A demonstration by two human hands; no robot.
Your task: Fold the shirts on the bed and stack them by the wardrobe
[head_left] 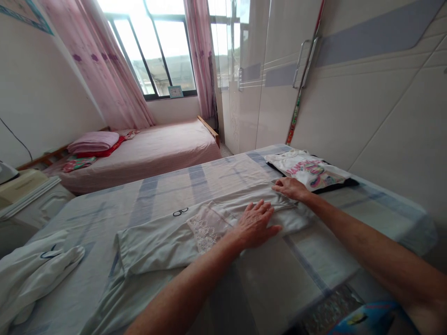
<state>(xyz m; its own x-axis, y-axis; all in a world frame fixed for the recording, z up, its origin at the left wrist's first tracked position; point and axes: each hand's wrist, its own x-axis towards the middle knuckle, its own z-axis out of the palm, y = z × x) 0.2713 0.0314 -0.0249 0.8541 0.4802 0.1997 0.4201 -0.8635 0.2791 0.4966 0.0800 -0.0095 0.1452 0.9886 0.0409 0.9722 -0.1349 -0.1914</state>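
A pale grey-green garment [157, 242] with a pinkish lace panel [206, 228] lies spread across the bed in front of me, somewhat wrinkled. On its far side shows a dark looped mark [180, 212]. My left hand [254, 224] rests flat on the cloth just right of the lace, fingers stretched out. Farther right, my right hand [291, 188] has its fingers curled together at the garment's far edge, pinching the fabric. Just beyond that hand lies a folded white shirt [307, 170] with a colourful print, on top of something black.
A checked sheet [195, 179] covers the bed. Another pale garment [31, 274] lies crumpled at the left. Beyond stands a second bed [174, 144] with folded pink bedding [94, 142]. A white wardrobe [349, 93] runs along the right, and a white cabinet [38, 204] stands at the left.
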